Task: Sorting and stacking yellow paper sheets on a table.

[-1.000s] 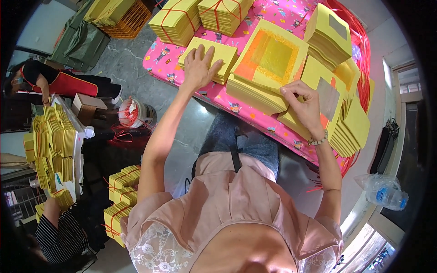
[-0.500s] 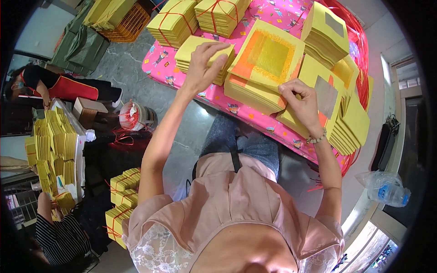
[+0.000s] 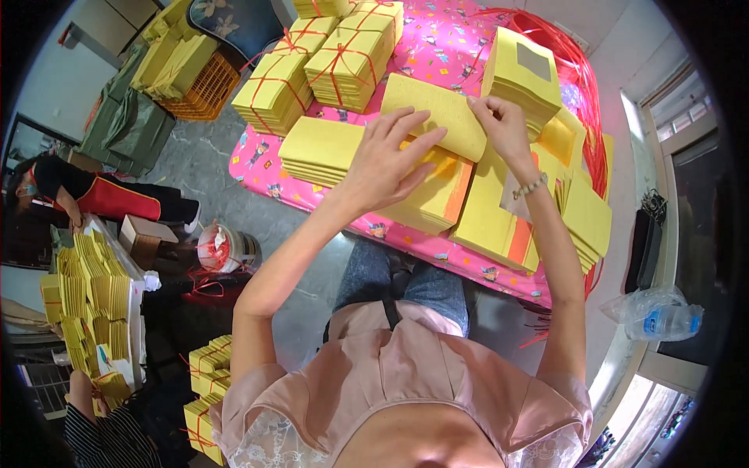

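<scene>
My right hand (image 3: 505, 132), with a bead bracelet at the wrist, pinches the corner of a yellow paper sheet (image 3: 413, 92). The sheet is lifted and bent over, its plain side up. Beneath it lies a thick paper stack (image 3: 427, 209) with an orange-printed top, partly hidden. My left hand (image 3: 390, 162) is open, fingers spread over this stack by the sheet's near edge. Whether its fingertips touch the paper I cannot tell. Left of that hand is a lower pile of folded yellow paper (image 3: 318, 148).
Red-tied paper bundles (image 3: 347, 66) stand at the far left of the pink-covered table (image 3: 433, 39). More stacks (image 3: 521, 74) and red string (image 3: 589, 117) lie at the right. Two people work at the left, near a paper-laden table (image 3: 136, 312). A bucket (image 3: 226, 248) stands on the floor.
My right hand has carried the sheet's near edge up and away, bending it over. My left hand has moved right, from the lower pile to the printed stack. The view has shifted slightly.
</scene>
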A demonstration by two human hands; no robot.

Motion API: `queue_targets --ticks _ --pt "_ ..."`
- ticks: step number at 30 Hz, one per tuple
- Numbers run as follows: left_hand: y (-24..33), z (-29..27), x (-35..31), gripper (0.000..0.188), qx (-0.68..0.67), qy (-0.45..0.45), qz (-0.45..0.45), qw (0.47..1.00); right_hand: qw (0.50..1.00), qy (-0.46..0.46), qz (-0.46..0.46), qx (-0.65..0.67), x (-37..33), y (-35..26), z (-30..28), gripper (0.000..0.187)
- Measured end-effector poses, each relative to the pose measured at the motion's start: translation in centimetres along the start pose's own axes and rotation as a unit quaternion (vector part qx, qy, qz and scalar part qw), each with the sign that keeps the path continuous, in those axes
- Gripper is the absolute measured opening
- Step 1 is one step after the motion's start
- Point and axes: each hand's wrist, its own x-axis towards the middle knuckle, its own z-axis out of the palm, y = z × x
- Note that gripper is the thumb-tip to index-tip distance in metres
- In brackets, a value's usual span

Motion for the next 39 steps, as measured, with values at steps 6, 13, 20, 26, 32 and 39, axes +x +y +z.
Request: queue_targets --ticks 6,13,20,26,32,39 --pt "-1.3 2.8 1.5 0.069 0.064 -0.109 -0.006 0.992 0.999 -0.024 0.023 0.015 4.3 4.8 0.8 0.044" --pt "-2.8 4.5 1.7 0.073 0.052 -0.159 -0.033 0.985 0.99 -0.038 -0.01 -0.135 6.1 3.8 0.6 0.041" --pt "-3.0 5.0 2.3 0.074 0.05 -0.173 -0.036 0.983 0.98 -0.139 -0.054 -0.134 7.7 3.2 2.6 0.037" --pt "-3.1 5.3 2.4 0.073 0.049 -0.174 -0.041 0.983 0.979 -0.152 -0.051 -0.127 7.5 3.1 3.2 0.034" --pt "-3.2 5.2 2.3 0.074 0.046 -0.182 -0.049 0.981 0.978 -0.164 -0.059 -0.115 7.5 2.8 3.2 0.028" --pt "-3.0 5.1 2.3 0.076 0.043 -0.2 -0.06 0.977 0.976 -0.165 -0.065 -0.129 7.5 3.1 3.4 0.026"
